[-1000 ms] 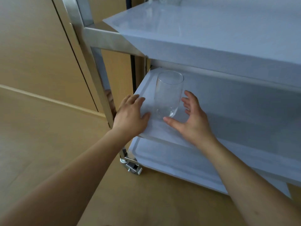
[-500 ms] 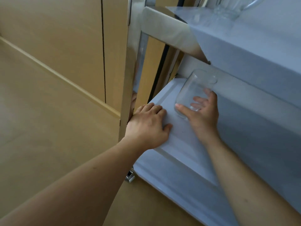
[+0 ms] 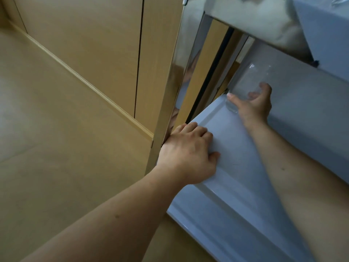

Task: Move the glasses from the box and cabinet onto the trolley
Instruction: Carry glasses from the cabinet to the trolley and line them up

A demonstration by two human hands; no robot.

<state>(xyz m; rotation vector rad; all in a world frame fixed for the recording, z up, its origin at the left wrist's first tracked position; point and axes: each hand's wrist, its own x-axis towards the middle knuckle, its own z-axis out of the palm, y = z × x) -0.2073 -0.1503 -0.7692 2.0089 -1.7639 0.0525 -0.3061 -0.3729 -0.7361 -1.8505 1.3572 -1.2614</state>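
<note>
Glass (image 3: 245, 86), clear tumbler, sits at far left corner of trolley middle shelf (image 3: 232, 140), under top shelf (image 3: 324, 35). Right hand (image 3: 253, 105) wraps its lower body, thumb on near side, fingers behind, showing through the wall. Left hand (image 3: 187, 154) lies knuckles-up on shelf's front corner beside steel post (image 3: 170, 87), fingers bent over the edge, holding no glass. Judgement: light, rigid, smooth and slippery, breakable; best held round the lower wall as here, not by the rim. Long axis runs base to mouth, mouth pointing up and away in view; tilt or upright can't tell given wide-angle skew. Base contact with shelf unclear.
</note>
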